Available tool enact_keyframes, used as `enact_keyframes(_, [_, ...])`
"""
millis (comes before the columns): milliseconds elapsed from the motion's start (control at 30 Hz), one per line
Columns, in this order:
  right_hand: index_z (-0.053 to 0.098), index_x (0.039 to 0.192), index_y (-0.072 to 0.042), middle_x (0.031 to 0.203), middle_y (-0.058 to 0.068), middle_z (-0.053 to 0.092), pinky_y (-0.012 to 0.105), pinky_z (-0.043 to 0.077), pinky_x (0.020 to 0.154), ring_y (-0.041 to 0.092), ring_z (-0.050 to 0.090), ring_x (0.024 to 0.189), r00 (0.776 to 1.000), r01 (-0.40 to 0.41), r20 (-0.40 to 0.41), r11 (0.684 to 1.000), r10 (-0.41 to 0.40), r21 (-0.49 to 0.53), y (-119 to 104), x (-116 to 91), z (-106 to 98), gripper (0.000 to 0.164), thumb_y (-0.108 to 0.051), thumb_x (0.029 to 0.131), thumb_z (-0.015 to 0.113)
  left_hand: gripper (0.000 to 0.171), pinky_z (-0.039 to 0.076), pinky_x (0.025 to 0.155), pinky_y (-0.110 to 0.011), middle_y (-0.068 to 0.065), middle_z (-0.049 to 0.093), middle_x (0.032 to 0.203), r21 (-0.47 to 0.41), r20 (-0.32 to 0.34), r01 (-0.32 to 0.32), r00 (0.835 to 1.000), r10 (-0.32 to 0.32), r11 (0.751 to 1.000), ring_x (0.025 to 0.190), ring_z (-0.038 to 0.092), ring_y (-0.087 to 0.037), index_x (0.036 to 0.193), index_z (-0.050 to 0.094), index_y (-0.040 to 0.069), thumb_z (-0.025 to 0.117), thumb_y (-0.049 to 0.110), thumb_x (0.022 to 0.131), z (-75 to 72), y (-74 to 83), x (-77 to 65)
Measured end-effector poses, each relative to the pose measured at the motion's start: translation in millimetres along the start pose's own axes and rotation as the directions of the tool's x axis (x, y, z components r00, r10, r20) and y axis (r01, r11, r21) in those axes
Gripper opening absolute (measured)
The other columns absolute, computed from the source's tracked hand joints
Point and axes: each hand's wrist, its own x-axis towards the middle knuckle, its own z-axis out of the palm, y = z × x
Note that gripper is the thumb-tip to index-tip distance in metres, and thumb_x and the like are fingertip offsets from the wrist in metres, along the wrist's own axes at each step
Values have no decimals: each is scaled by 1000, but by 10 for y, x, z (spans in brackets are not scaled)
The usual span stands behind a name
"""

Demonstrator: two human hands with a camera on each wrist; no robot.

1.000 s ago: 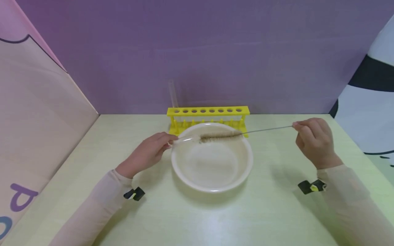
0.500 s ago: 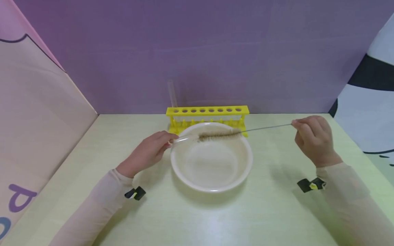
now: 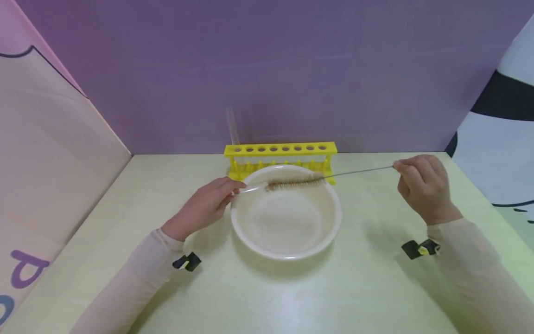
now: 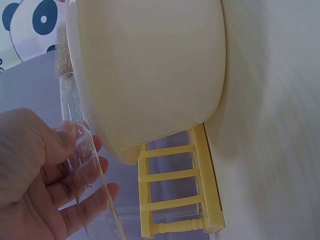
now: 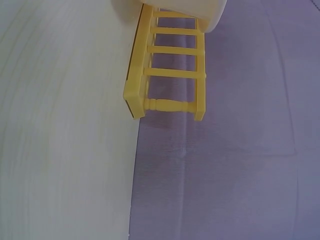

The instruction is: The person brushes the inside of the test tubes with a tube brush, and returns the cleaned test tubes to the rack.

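Observation:
Left of the white basin [image 3: 288,254], my left hand [image 3: 208,204] holds a clear test tube [image 4: 82,150] between thumb and fingers, with droplets on its wall. The tube lies nearly level over the basin's left rim, its mouth toward the right. A brown-bristled test tube brush [image 3: 294,183] meets that mouth, its bristles stretching across the back of the basin. On the right, my right hand [image 3: 425,188] pinches the far end of the brush's thin wire handle [image 3: 363,171]. The right wrist view does not show this hand.
Behind the basin stands a yellow test tube rack [image 3: 280,149] with a row of holes and pegs. Another clear test tube [image 3: 232,127] stands upright in its leftmost hole. A purple backdrop [image 3: 283,74] closes off the table's [image 3: 283,301] back edge.
My left hand and the test tube have edged slightly right. My right hand has shifted a little up and left with the brush. Both grips stay the same.

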Motion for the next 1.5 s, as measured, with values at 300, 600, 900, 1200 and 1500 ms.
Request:
enact_keyframes(300, [54, 73, 6, 67, 22, 53, 49, 31, 52, 39, 43, 54, 1000, 1, 5, 1000, -1, 8, -7, -8, 0, 10, 12, 74, 46, 34, 52, 77, -34, -8, 62, 95, -17, 25, 5, 1000, -5, 1000, 86, 59, -21, 118, 58, 2, 61, -8, 85, 28, 33, 13])
enact_keyframes(600, [52, 71, 5, 65, 21, 51, 48, 31, 51, 39, 41, 53, 1000, 7, -11, 1000, -7, 20, -61, 41, 0, 10, 13, 75, 48, 35, 52, 76, -34, -9, 62, 95, 9, -15, -47, 999, 47, 999, 87, 61, -22, 116, 57, 2, 61, -11, 84, 41, 41, 24])
enact_keyframes(900, [51, 70, 5, 65, 21, 50, 47, 30, 51, 39, 40, 53, 1000, 5, -25, 999, -4, 50, -146, 98, 23, 10, 12, 77, 48, 36, 53, 74, -33, -8, 62, 94, 20, -31, -48, 998, 49, 999, 86, 61, -21, 115, 58, 3, 63, -10, 83, 47, 43, 0])
enact_keyframes(1200, [54, 73, 6, 66, 21, 50, 47, 32, 52, 38, 41, 54, 999, 26, 42, 998, -28, 64, -127, 55, -4, 16, 5, 87, 45, 36, 53, 70, -33, -9, 60, 96, 72, -64, -92, 993, 97, 993, 87, 60, -24, 115, 58, 4, 65, -9, 82, 71, 61, -17])
enact_keyframes(1500, [54, 72, 8, 65, 22, 50, 45, 29, 51, 39, 40, 54, 994, 20, 102, 996, -29, 90, -154, 125, -54, 12, 12, 77, 44, 36, 52, 68, -33, -8, 60, 95, 76, -73, -82, 994, 87, 994, 86, 59, -23, 115, 57, 4, 65, -9, 81, 81, 55, -26])
